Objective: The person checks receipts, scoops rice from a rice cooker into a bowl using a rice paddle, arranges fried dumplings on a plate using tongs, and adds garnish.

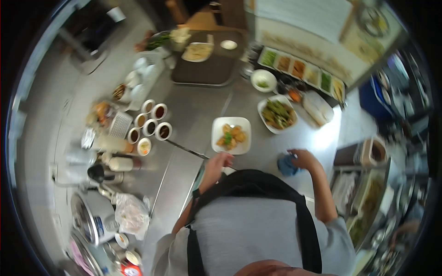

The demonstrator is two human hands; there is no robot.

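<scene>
A square white plate (217, 146) of browned food pieces with a green garnish sits on the steel counter in front of me. My left hand (218, 166) is by its near edge, fingers loosely bent with nothing visible in them. Whether they touch the rim, I cannot tell. Farther right, my right hand (305, 159) has its fingers apart at the upper right edge of a crumpled blue cloth (286, 165). Contact with the cloth is unclear. Beyond the cloth stands a white bowl (263, 120) of leafy greens and other food.
Several small sauce cups (163, 131) cluster left of the plate. A dark tray (202, 73) holding a dish lies at the back. Garnish containers (298, 69) line the back right, near a small white bowl (258, 73). Bottles (122, 163) and a plastic bag (132, 214) lie left.
</scene>
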